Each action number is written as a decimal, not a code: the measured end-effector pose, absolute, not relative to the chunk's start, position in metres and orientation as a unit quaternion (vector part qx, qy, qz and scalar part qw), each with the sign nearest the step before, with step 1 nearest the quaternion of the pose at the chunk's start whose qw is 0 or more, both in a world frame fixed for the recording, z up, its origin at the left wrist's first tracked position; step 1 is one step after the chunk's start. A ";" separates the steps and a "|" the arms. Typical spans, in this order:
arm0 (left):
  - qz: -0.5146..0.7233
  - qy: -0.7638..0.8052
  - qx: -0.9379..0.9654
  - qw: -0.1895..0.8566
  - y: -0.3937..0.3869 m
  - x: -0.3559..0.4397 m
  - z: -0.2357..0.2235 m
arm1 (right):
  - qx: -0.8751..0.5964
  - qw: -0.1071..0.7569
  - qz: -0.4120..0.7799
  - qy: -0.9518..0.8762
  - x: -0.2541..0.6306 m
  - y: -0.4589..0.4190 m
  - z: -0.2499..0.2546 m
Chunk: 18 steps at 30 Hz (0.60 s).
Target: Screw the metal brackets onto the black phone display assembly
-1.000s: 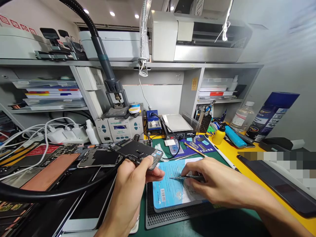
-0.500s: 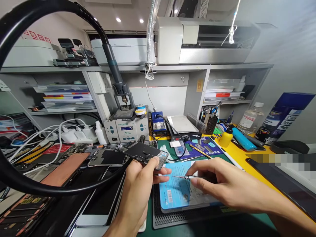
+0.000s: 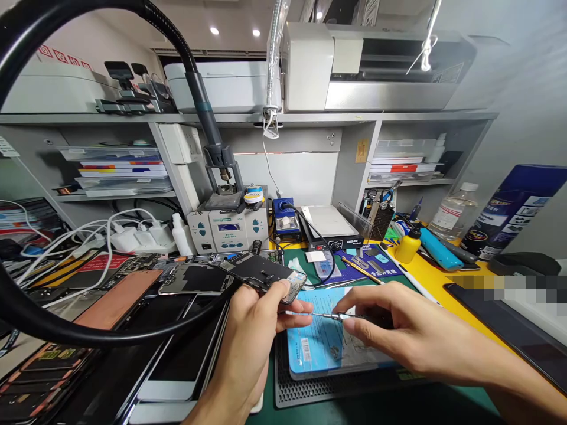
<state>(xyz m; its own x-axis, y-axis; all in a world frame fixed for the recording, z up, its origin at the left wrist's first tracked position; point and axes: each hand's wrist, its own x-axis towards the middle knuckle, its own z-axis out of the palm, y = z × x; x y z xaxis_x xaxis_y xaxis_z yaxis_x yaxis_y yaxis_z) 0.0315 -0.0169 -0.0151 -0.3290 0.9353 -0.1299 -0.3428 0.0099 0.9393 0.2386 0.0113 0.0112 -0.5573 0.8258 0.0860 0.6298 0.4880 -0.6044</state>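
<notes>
Phone screen (image 3: 261, 273), back side up, is held in the air by the left hand (image 3: 252, 327), which grasps it near its right end, thumb on top and fingers below. Its long axis slants from far left to near right, the end with the pale labels pointing toward the right hand (image 3: 392, 324). That hand pinches a thin screwdriver (image 3: 330, 316) between thumb and forefinger; the driver lies nearly crosswise, tip to the left, just beside the left hand's fingers, and I cannot tell whether they touch. Nearest, a green mat (image 3: 354, 407) shows in front of a grey perforated mat (image 3: 305, 392). Blue package (image 3: 296, 354) rests on the grey mat, its near edge inside the mat's near edge. On the left, room is tight: dark-fronted devices (image 3: 175, 357) crowd beside the left hand, and a black hose (image 3: 133, 342) curves over them toward the screen. On the right, a black slab (image 3: 500, 330) lies well apart, a strip of yellow table (image 3: 427, 273) between it and a white stick (image 3: 410, 274). Beyond the screen's far edge stand a grey station (image 3: 230, 230) and a flat-topped heating unit (image 3: 330, 227), close under the shelf (image 3: 310, 119)
</notes>
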 end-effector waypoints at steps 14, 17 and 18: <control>0.629 0.523 0.307 0.487 -0.018 0.031 -0.013 | -0.427 0.193 0.246 -0.849 0.241 0.011 0.010; 0.628 0.524 0.306 0.487 -0.018 0.031 -0.013 | -0.427 0.196 0.242 -0.849 0.241 0.010 0.010; 0.627 0.523 0.308 0.488 -0.018 0.030 -0.014 | -0.427 0.198 0.241 -0.849 0.241 0.010 0.010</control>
